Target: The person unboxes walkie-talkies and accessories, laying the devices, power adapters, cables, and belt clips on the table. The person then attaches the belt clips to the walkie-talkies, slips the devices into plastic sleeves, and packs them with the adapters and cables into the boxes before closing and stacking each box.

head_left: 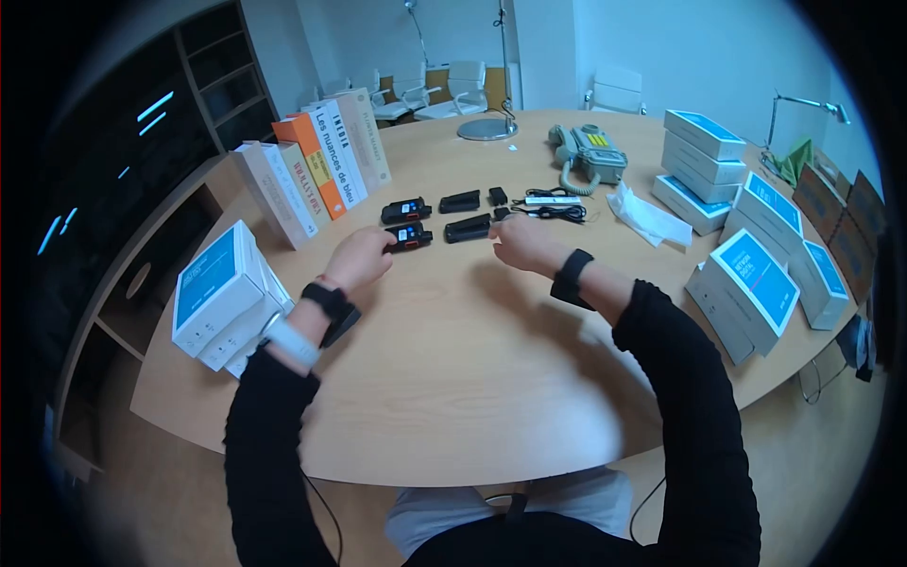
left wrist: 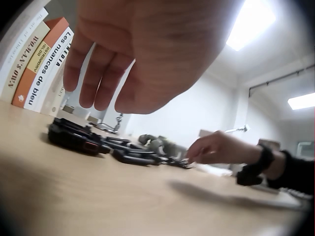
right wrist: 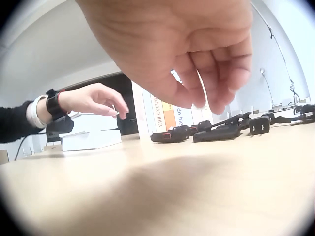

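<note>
Two black walkie-talkies lie side by side at the middle of the table; the nearer one (head_left: 408, 237) has a red-edged part. My left hand (head_left: 359, 261) is at its near side, and in the left wrist view the hand (left wrist: 147, 54) hovers above the table with relaxed fingers, holding nothing. Right of the radios lie two black holders (head_left: 468, 228) and small black adapters (head_left: 497, 196). My right hand (head_left: 525, 243) is beside the nearer adapter; in the right wrist view its fingers (right wrist: 216, 83) hang loosely bent above the black pieces (right wrist: 219, 133), with nothing seen in them.
Upright books (head_left: 321, 161) and stacked white-blue boxes (head_left: 210, 283) stand at left. Black cables (head_left: 557, 210), a grey-green telephone (head_left: 595, 156), a white sheet (head_left: 647, 219) and several boxes (head_left: 751, 283) are at right. A lamp base (head_left: 487, 128) stands at the back.
</note>
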The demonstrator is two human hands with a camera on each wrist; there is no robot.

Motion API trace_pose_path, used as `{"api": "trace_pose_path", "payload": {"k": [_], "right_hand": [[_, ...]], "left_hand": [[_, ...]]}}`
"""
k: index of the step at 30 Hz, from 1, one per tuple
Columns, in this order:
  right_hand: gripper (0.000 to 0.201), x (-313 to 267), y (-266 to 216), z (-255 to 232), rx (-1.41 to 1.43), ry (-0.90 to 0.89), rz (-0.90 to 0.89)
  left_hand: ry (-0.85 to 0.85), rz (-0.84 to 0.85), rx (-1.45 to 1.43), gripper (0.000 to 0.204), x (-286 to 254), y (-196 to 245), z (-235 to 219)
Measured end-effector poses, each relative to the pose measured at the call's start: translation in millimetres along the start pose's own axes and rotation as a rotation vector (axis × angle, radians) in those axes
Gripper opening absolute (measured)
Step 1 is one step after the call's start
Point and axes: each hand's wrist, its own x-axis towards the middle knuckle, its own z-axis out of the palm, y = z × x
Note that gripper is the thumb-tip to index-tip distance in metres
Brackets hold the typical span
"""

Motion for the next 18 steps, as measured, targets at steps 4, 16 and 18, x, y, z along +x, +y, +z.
{"api": "trace_pose_path", "payload": {"k": [4,16,18], "right_hand": [[0.019,31,-6,12,-0.013,0.029,0.079],[0.019,81,28,37,0.326,-0.238,0.395],[0.016,86,39,43,0.377,-0.282,0.377]], "left_hand": [[-0.238,-0.067,0.113,0.046,45,-31,34],[0.151,0.304,-0.560,0.011,-22,56,-58],[0.121,0.346,-0.546,0.007,-83,86,-110]]}}
